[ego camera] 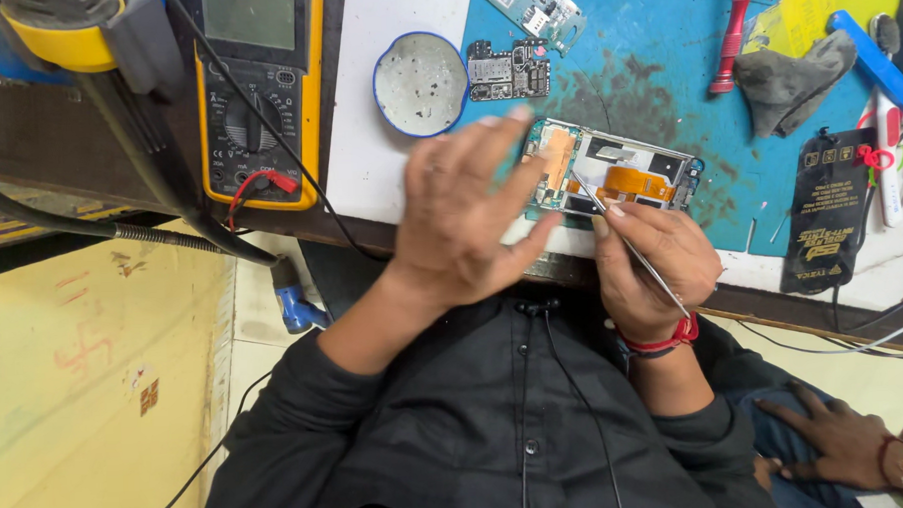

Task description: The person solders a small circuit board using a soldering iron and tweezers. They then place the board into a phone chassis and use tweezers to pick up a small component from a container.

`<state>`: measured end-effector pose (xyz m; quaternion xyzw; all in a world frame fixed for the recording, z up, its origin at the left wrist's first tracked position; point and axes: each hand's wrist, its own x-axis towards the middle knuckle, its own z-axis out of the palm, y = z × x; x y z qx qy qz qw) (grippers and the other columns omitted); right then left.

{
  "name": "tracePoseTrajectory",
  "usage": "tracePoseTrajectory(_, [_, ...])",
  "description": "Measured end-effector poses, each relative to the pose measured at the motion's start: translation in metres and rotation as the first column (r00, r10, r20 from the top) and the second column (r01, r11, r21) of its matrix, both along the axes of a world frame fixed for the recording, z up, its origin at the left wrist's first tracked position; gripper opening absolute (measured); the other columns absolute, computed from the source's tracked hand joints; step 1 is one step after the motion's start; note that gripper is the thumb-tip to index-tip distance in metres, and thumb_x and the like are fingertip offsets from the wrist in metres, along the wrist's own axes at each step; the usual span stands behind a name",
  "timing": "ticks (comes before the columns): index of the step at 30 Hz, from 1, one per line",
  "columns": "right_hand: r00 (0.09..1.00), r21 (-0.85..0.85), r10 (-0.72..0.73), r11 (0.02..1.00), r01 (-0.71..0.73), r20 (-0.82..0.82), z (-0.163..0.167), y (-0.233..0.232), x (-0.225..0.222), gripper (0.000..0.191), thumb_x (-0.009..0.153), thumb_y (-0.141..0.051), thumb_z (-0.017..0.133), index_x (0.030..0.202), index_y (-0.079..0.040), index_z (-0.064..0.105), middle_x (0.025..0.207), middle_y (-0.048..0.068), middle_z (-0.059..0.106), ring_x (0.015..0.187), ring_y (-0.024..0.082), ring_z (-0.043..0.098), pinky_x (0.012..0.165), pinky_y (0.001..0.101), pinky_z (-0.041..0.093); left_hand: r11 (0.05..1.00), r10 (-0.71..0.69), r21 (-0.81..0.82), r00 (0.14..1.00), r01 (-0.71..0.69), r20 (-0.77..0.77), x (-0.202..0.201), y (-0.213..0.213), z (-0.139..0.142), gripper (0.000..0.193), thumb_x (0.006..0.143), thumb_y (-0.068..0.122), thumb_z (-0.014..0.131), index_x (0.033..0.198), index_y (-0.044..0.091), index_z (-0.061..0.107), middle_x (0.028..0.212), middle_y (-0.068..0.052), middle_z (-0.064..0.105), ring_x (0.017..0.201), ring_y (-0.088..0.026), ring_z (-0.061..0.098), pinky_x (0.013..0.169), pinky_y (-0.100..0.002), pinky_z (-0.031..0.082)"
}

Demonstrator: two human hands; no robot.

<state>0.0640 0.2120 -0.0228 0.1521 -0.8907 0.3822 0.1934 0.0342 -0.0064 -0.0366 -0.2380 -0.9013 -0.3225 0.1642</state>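
An opened phone [624, 170], with its back off and an orange flex cable showing, lies near the front edge of the blue work mat [655, 67]. My right hand [654, 269] is closed on thin metal tweezers [631, 248], whose tip rests on the phone's left part. My left hand [462, 219] hovers over the phone's left end with its fingers spread. It looks blurred and holds nothing.
A yellow multimeter [256, 91] with red and black leads stands at the left. Behind the phone are a blue-rimmed white dish [421, 83], two circuit boards [510, 70], a red screwdriver [732, 29], a grey cloth [790, 72] and a black battery [830, 211]. Another person's hand [838, 441] rests at bottom right.
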Motion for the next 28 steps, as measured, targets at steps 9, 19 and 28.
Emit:
tracePoseTrajectory(9, [1.000, -0.007, -0.004, 1.000, 0.004, 0.005, -0.0020, 0.0013, 0.0010, 0.024, 0.091, 0.011, 0.082, 0.110, -0.001, 0.072, 0.104, 0.016, 0.075, 0.095, 0.030, 0.075, 0.082, 0.0326, 0.057, 0.998, -0.034, -0.046, 0.998, 0.036, 0.044, -0.0045, 0.0088, -0.0032, 0.043, 0.098, 0.039, 0.079, 0.130, 0.012, 0.071, 0.158, -0.015, 0.045, 0.139, -0.029, 0.045, 0.115, -0.045, 0.031])
tracePoseTrajectory(19, [1.000, 0.001, 0.003, 1.000, -0.003, 0.002, -0.0027, 0.0006, -0.0001, 0.024, 0.092, 0.010, 0.083, 0.111, -0.001, 0.073, 0.106, 0.015, 0.075, 0.092, 0.028, 0.074, 0.081, 0.0327, 0.057, 0.998, -0.027, -0.051, 0.998, 0.030, 0.054, -0.0047, 0.0092, -0.0047, 0.043, 0.098, 0.041, 0.078, 0.130, 0.012, 0.072, 0.158, -0.015, 0.045, 0.139, -0.029, 0.045, 0.115, -0.045, 0.031])
tracePoseTrajectory(28, [1.000, 0.012, 0.004, 1.000, -0.004, -0.003, -0.0036, 0.0015, -0.0005, 0.024, 0.092, 0.009, 0.083, 0.111, -0.002, 0.073, 0.105, 0.015, 0.075, 0.092, 0.029, 0.074, 0.080, 0.0327, 0.057, 0.998, -0.021, -0.057, 0.998, 0.025, 0.065, -0.0045, 0.0108, -0.0044, 0.043, 0.098, 0.041, 0.079, 0.130, 0.012, 0.072, 0.158, -0.014, 0.045, 0.139, -0.028, 0.045, 0.115, -0.045, 0.031])
